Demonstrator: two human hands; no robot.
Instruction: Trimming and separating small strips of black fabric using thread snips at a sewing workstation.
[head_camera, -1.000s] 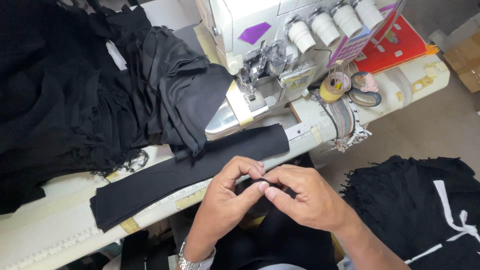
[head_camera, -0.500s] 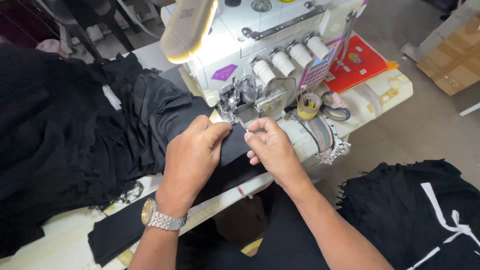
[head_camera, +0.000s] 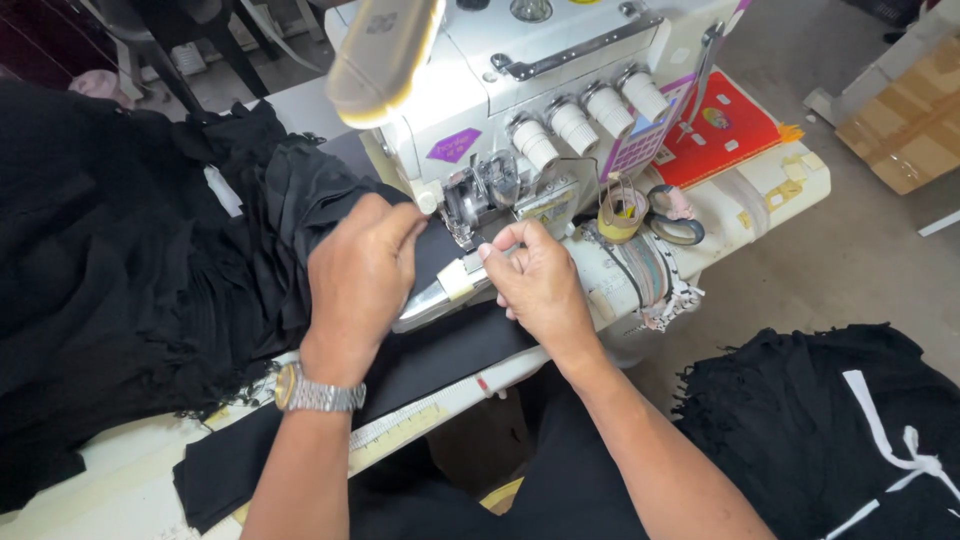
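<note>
Black fabric strip (head_camera: 440, 355) lies on the tabletop (head_camera: 90, 490), running under the serger's presser foot (head_camera: 465, 210). Soft, light, floppy (prob. slippery), so best pinned flat near the edge. Left hand (head_camera: 360, 275) presses it, fingers together; right hand (head_camera: 535, 280) pinches by the foot. Needle & thread hidden.

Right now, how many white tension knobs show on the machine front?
3: left knob, middle knob, right knob, in a rising row; a fourth may be another.
</note>
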